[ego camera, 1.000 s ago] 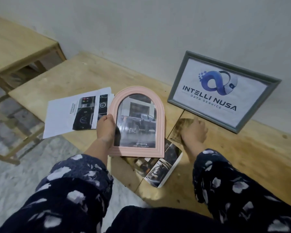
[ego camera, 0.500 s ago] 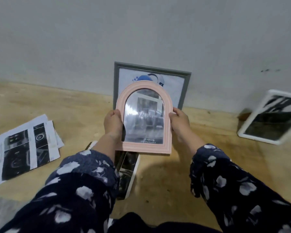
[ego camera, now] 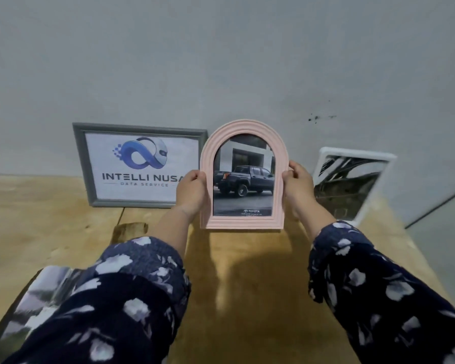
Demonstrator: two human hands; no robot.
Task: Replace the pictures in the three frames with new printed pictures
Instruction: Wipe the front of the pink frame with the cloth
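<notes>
I hold a pink arched frame (ego camera: pixel 243 224) upright over the wooden table, near the wall. It shows a printed picture of a dark pickup truck. My left hand (ego camera: pixel 192 190) grips its left edge and my right hand (ego camera: pixel 297 185) grips its right edge. A grey rectangular frame (ego camera: pixel 139 164) with a blue logo print leans on the wall to the left. A white frame (ego camera: pixel 352 185) with a dark picture leans on the wall to the right.
The wooden table (ego camera: pixel 247 298) ends at its right edge near a grey floor strip. A glossy printed picture (ego camera: pixel 37 306) lies at the lower left, partly under my left sleeve. A small brown patch (ego camera: pixel 129 231) marks the table by a seam.
The pink frame went from lying on the table to being lifted upright with both hands. It has moved right, to between the grey and white frames. My view turned toward the wall.
</notes>
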